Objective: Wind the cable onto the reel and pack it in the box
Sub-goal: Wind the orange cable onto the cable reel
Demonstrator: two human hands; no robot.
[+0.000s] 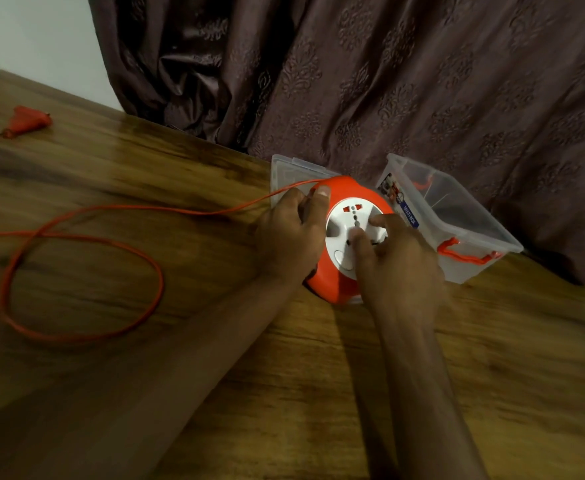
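An orange cable reel (332, 282) with a white socket face (344, 220) is tilted up on the wooden table (284, 375). My left hand (289, 237) grips the reel's left rim, thumb on the top edge. My right hand (398, 265) rests its fingers on the white face. The orange cable (87, 237) runs out from the reel's top left and lies in a loose loop across the table. Its orange plug (28, 121) lies at the far left. The clear plastic box (457, 223) stands open just right of the reel.
The box's clear lid (291, 171) lies flat behind the reel. The box has orange latch handles (464, 254). A dark patterned curtain (388, 81) hangs along the table's far edge. A white wall (35, 36) shows at the top left.
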